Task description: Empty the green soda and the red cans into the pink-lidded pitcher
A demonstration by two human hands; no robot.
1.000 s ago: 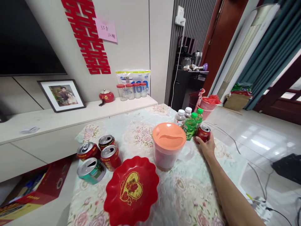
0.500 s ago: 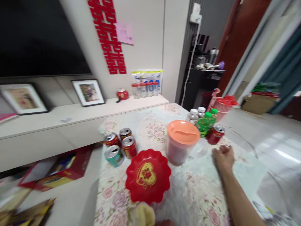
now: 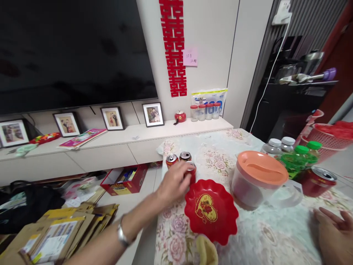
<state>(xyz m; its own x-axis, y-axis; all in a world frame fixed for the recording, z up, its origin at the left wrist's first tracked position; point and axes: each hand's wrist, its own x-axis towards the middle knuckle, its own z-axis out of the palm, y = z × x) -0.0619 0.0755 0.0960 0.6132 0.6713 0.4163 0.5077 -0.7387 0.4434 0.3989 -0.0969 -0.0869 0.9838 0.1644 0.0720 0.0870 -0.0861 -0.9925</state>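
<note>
My left hand (image 3: 175, 184) reaches in from the left, its bent fingers curled down at the front of a cluster of drink cans. What lies under its palm is hidden, and so is the teal can seen there earlier. Around the fingers stand a red can (image 3: 172, 159), a dark-topped can (image 3: 185, 156) and another red can (image 3: 192, 174), partly covered. At the right edge, my right hand (image 3: 335, 232) holds nothing, with its fingers apart. Beyond it stands a single red can (image 3: 318, 181). A red scalloped dish (image 3: 224, 215) sits between the hands.
An orange-lidded clear pitcher (image 3: 259, 180) stands right of the dish. Green-capped bottles (image 3: 296, 160) and white-capped bottles (image 3: 271, 148) are behind the single can. A folded yellow cloth (image 3: 206, 252) lies at the dish's near side. Flattened cardboard (image 3: 63, 232) is on the floor, left.
My left hand has come up to the can cluster and now covers the teal can's spot. The view has turned left. My right hand is lower in view, fingers apart.
</note>
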